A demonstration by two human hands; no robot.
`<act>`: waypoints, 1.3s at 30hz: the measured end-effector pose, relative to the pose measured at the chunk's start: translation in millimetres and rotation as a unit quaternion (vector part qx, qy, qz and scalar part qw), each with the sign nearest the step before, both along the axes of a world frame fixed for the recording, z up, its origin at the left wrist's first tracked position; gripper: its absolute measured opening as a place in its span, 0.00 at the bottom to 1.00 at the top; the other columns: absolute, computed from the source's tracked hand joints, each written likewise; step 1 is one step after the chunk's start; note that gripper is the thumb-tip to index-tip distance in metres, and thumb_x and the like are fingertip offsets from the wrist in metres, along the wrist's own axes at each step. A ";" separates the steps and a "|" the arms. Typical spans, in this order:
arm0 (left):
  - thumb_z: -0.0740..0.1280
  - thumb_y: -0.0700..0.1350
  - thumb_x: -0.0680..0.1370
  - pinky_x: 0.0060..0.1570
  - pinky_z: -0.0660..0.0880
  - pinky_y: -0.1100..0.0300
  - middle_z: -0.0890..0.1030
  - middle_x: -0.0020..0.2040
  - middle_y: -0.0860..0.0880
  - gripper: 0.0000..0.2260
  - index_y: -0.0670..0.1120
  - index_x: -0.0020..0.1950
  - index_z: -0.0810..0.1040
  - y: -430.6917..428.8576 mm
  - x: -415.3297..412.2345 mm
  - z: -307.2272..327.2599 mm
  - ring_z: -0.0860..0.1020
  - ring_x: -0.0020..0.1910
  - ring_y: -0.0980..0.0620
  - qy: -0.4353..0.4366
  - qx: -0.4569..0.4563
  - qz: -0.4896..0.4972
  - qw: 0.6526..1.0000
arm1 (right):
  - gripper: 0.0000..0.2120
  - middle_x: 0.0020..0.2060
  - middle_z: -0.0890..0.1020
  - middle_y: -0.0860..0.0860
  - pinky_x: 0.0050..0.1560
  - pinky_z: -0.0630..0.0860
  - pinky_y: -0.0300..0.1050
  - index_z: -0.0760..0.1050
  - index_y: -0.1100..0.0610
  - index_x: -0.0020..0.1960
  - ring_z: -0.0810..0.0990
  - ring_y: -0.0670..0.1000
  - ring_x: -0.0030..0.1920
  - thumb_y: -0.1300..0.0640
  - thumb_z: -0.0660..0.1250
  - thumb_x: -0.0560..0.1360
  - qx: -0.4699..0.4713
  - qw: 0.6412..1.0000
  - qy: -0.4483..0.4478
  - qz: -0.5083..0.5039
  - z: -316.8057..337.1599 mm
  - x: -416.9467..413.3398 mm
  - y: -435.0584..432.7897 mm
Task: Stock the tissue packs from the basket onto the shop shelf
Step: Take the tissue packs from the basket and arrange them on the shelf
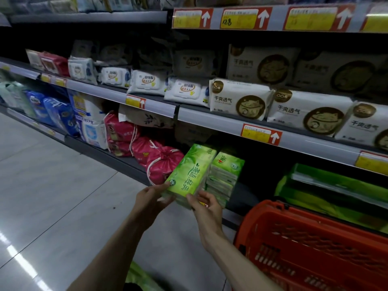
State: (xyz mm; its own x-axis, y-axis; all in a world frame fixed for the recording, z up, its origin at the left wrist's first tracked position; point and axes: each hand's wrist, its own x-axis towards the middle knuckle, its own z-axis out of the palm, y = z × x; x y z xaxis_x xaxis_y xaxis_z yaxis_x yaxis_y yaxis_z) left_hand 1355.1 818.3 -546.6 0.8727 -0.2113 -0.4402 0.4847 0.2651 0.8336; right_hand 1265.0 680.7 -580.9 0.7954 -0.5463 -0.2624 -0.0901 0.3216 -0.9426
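A green tissue pack (190,171) is held tilted at the front of the bottom shelf (241,198). My left hand (150,199) grips its lower left corner and my right hand (204,204) holds its lower right end. Its far end reaches in under the shelf above. A second green tissue pack (225,175) stands on the bottom shelf just right of it. The red plastic basket (304,234) sits at the lower right, beside my right forearm; its inside is mostly out of view.
Larger green packs (336,185) lie on the bottom shelf behind the basket. Pink drawstring bags (159,162) crowd the shelf to the left. White wipes and tissue packs (239,99) fill the shelf above. Grey tiled floor (52,196) spreads to the left. Something green (138,278) lies near my feet.
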 end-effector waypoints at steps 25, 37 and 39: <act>0.62 0.31 0.77 0.59 0.82 0.49 0.88 0.51 0.49 0.15 0.41 0.58 0.83 -90.6 29.3 -11.5 0.84 0.55 0.46 -0.145 0.085 0.033 0.985 | 0.22 0.74 0.77 0.45 0.58 0.69 0.29 0.72 0.50 0.78 0.74 0.40 0.67 0.50 0.65 0.85 -0.150 0.975 0.008 0.163 16.4 45.1 -54.7; 0.67 0.45 0.64 0.69 0.74 0.37 0.72 0.77 0.44 0.40 0.48 0.78 0.69 -112.7 53.2 -43.4 0.73 0.74 0.41 -0.181 0.099 -0.010 0.978 | 0.28 0.79 0.70 0.47 0.71 0.67 0.40 0.62 0.49 0.84 0.70 0.46 0.77 0.48 0.64 0.86 -0.176 0.969 -0.003 0.173 4.1 56.6 -69.8; 0.67 0.43 0.65 0.68 0.75 0.37 0.71 0.78 0.44 0.40 0.48 0.79 0.67 -113.1 52.7 -44.8 0.73 0.73 0.40 -0.178 0.099 -0.007 0.979 | 0.29 0.80 0.69 0.46 0.71 0.67 0.41 0.61 0.49 0.84 0.68 0.46 0.78 0.47 0.64 0.86 -0.180 0.968 -0.002 0.176 4.6 55.9 -69.0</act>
